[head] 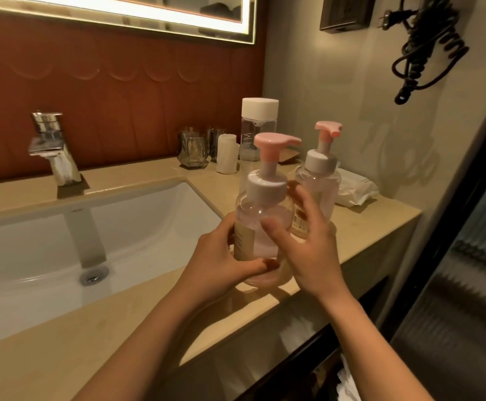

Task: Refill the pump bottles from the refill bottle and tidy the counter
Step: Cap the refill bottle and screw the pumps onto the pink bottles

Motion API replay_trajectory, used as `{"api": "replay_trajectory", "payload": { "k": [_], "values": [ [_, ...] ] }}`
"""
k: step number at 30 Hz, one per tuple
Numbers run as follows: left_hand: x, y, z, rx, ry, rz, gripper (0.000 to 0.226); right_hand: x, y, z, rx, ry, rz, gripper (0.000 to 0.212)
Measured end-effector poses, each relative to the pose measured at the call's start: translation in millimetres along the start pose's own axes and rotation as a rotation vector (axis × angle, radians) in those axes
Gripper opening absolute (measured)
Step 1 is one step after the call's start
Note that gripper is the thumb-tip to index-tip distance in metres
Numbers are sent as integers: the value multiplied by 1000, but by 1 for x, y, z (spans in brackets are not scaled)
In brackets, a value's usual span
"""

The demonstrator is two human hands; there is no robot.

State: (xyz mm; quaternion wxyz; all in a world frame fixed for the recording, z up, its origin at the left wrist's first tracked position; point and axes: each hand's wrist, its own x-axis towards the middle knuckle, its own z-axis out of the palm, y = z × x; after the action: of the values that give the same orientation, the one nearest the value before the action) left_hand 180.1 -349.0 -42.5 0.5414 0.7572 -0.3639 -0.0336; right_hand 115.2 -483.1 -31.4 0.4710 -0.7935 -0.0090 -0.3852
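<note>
Left hand (221, 256) grips the pump bottle (253, 224) low, near the worktop's (366, 227) front edge. Right hand (308, 244) lies open against its side. A wet slip could tip it off the edge, or into the second bottle (319, 183) just behind.

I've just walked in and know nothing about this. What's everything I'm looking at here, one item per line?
near pump bottle: 1, clear with pink pump, counter's front edge, held
far pump bottle: 1, clear with pink pump, standing behind it to the right
refill bottle: 1, clear with white cap, upright behind both
glass tumblers: at least 2, clear, back of counter
white roll: 1, white, beside the tumblers
white packet: 1, white, counter's far right
faucet: 1, chrome, behind the sink
sink: 1, white, left
counter: 1, beige
mirror: 1, lit edge, top
coiled cord: 1, black, right wall
left hand: grips the near pump bottle low down
right hand: fingers spread at that bottle's right side
</note>
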Motion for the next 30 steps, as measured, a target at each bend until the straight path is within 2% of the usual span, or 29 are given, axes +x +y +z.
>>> {"api": "replay_trajectory", "payload": {
  "k": [3, 5, 6, 9, 12, 15, 24, 30],
  "values": [
    [2, 1, -1, 45, 2, -9, 69, -7, 16, -16, -29, 234, -38, 56],
    [6, 1, 1, 61, -1, -10, 73, 0, 27, -33, -76, 359, 1, 64],
    [7, 0, 1, 65, 4, -8, 73, 6, 30, -40, -117, 357, 43, 72],
    [15, -2, 6, 75, 16, -12, 72, 30, 39, -54, -215, 172, 193, 99],
    [24, -1, 13, 86, 30, -17, 70, 51, 47, -54, -278, 8, 203, 113],
    [34, -4, 19, 86, 43, -6, 74, 65, 60, -51, -360, -64, 183, 112],
    [69, -13, 35, 128, 50, -29, 72, 81, 81, -52, -405, -45, 197, 98],
    [75, -8, 39, 260, 28, -155, 87, 85, 80, -52, -432, -84, 229, 96]
  ]
}}
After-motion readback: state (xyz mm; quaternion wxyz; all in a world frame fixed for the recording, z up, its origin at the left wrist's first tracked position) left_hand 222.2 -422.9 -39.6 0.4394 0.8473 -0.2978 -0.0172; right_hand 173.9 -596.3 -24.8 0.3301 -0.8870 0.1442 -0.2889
